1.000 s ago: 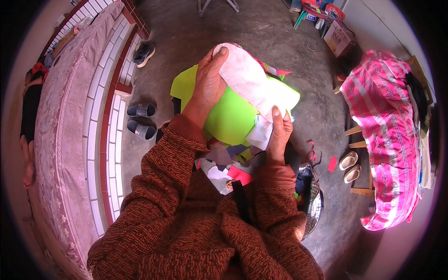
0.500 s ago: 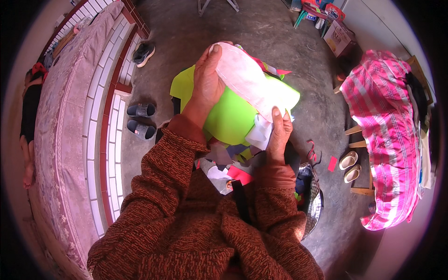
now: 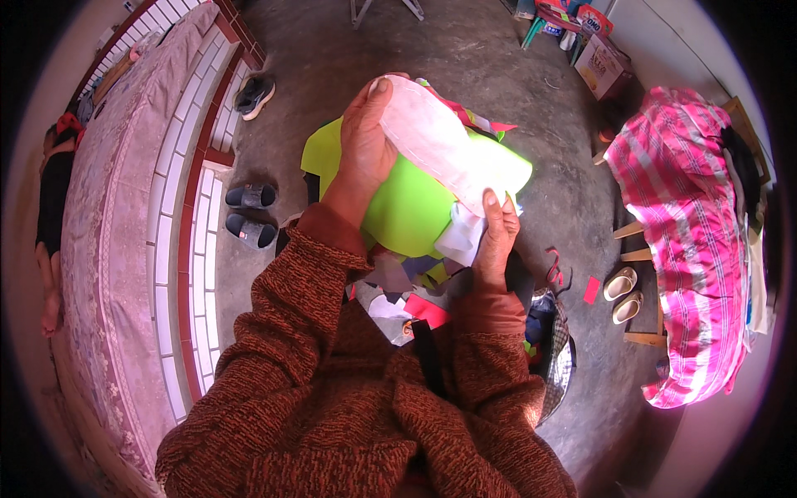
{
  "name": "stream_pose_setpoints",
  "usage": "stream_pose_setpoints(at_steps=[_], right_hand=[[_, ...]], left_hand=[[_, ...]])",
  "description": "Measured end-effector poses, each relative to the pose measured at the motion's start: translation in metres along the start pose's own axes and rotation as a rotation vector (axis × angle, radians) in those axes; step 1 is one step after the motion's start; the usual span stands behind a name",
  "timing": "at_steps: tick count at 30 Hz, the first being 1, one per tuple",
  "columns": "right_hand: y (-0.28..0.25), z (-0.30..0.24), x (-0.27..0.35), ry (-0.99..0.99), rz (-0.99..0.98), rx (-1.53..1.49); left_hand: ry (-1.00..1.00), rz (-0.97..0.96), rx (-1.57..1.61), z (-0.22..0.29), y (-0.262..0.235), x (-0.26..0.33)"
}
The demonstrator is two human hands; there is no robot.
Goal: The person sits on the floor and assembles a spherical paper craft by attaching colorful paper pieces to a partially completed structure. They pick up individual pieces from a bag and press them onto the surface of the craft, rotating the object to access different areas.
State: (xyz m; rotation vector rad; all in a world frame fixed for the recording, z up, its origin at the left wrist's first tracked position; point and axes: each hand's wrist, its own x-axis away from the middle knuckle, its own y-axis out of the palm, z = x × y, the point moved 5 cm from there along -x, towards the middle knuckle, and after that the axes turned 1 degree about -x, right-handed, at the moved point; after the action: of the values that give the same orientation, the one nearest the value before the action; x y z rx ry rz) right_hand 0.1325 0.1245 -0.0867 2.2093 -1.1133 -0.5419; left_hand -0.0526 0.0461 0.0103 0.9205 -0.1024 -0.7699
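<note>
Between my two hands is a long, pale pink-white, insole-shaped piece of cloth [image 3: 427, 124] with a rounded upper end and a faint line along its edge. My left hand [image 3: 367, 137] grips the upper left end, thumb on top. Lower down, my right hand [image 3: 496, 232] pinches the other end between thumb and fingers. Beneath lies a bright yellow-green sheet [image 3: 407, 207], folded or curved over a pile of scraps. A small whitish scrap [image 3: 459, 236] hangs beside my right hand. Red-edged pieces [image 3: 502, 127] stick out behind the cloth.
A checked bag [image 3: 560, 357] stands by my right side. Dark slippers [image 3: 251, 197], dark shoes [image 3: 254, 97] and pale shoes [image 3: 623, 285] rest on the concrete floor. Leftward is a bed with a pink cover [image 3: 116, 207]; rightward, pink plaid cloth [image 3: 681, 249] drapes over wooden furniture.
Both hands keep their hold on the cloth, which has shifted very slightly to the left at its upper end. Otherwise the scene looks the same.
</note>
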Motion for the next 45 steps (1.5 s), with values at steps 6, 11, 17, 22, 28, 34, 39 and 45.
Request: stream_pose_setpoints(at_steps=[6,11,17,22,28,34,39,45], right_hand=[[-0.001,0.001,-0.001,-0.005,0.033,-0.007],[-0.002,0.001,-0.001,-0.009,0.033,0.006],[-0.001,0.001,0.0,-0.015,0.021,0.008],[-0.002,0.002,-0.001,-0.015,0.024,-0.016],[-0.003,0.003,-0.001,-0.004,0.017,-0.013],[-0.001,0.001,-0.001,-0.006,0.033,0.006],[0.001,0.0,-0.001,-0.026,0.052,0.015],[-0.001,0.002,-0.001,-0.01,0.048,0.006]], left_hand=[[0.027,0.017,-0.13,0.001,0.009,0.004],[0.031,0.003,-0.153,-0.001,0.003,0.002],[0.042,0.013,-0.096,0.0,0.002,0.001],[0.061,0.03,-0.096,0.001,0.003,0.002],[0.043,0.041,-0.066,0.0,0.001,0.001],[0.037,0.024,-0.057,0.0,0.002,0.0],[0.036,-0.011,-0.06,0.003,0.008,0.003],[0.03,-0.021,-0.032,0.004,0.01,0.004]])
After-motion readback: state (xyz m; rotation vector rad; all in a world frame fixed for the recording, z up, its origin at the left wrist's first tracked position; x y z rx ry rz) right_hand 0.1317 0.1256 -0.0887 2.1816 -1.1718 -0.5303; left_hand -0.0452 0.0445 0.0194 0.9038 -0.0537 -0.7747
